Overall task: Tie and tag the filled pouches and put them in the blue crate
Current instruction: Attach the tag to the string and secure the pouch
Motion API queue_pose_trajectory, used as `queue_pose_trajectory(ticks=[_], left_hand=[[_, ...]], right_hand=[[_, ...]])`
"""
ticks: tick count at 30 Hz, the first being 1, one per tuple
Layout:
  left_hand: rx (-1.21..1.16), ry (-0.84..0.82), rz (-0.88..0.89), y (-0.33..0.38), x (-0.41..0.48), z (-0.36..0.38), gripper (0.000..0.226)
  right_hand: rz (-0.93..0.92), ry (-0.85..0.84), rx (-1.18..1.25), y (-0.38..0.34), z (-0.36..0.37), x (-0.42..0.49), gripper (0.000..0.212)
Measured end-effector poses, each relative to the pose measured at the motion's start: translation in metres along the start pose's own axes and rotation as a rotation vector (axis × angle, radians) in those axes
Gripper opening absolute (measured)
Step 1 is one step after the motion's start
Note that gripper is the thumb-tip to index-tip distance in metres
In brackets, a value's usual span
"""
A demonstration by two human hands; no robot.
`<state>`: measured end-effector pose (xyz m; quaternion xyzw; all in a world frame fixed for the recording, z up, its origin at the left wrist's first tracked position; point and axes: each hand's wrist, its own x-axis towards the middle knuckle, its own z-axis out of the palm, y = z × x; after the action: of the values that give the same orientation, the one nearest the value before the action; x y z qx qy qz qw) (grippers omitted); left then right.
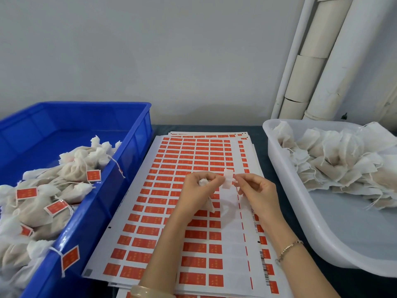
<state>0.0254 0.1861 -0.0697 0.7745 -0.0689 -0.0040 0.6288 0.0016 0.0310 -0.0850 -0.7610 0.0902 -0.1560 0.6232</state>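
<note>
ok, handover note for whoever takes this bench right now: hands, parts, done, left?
Left hand: grips a pouch over the label sheets.
Right hand: pinches a pale tag between the two hands, by the pouch's neck.
Blue crate: on the left, holds tagged pouches.
White tub: on the right, holds untagged pouches.
Done: the crate's pile.
Left: finish tagging this pouch, crate it, then work through the tub.

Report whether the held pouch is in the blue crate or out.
Out. The left hand grips the pouch over the label sheets, beside the blue crate; the right hand pinches its tag.
</note>
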Motion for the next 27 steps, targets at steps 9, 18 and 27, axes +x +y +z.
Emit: queue_pose_trajectory(ticks=[9,18,27], left_hand=[[0.039,-0.027,0.019,-0.003,0.002,-0.001,0.014],[0.035,-0.167,-0.074,-0.005,0.002,-0.01,0.015],[0.07,-0.169,-0.121,-0.002,0.0,-0.013,0.036]], right_hand=[[0.012,-0.094,0.121,-0.004,-0.001,-0.002,0.016],[-0.004,-0.107,0.02,0.0,-0.002,0.0,0.011],[-0.114,-0.18,-0.053,0.004,-0.002,0.002,0.01]])
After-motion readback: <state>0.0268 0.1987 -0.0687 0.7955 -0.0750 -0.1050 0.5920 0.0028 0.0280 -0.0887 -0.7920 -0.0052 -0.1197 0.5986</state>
